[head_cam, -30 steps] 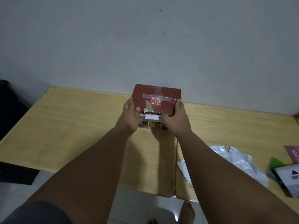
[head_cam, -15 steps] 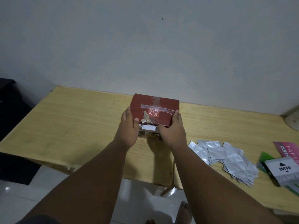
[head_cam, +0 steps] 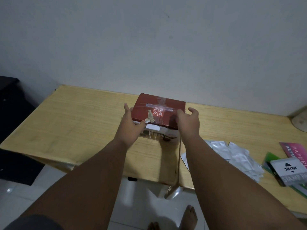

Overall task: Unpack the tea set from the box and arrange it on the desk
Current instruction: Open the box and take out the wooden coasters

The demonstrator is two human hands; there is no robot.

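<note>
A dark red box [head_cam: 166, 106] with white characters and clear tape across its closed lid rests on the wooden desk [head_cam: 74, 123], near the back wall. A torn strip of tape curls up at its front edge. My left hand [head_cam: 130, 125] is at the box's left front corner, fingers spread, thumb near the torn tape. My right hand [head_cam: 188, 123] hovers at the right front corner with fingers apart, just off the box. The box's contents are hidden.
Several silver foil sachets [head_cam: 235, 155] lie on the desk to the right. Further right are a grey JOYKO pack [head_cam: 289, 171], a green folder [head_cam: 272, 157] and a pink paper pack [head_cam: 294, 151]. A dark cabinet [head_cam: 10, 103] stands left of the desk.
The box has come down onto the desk and both hands have let go, fingers spreading off its sides. The camera view has tilted slightly.
</note>
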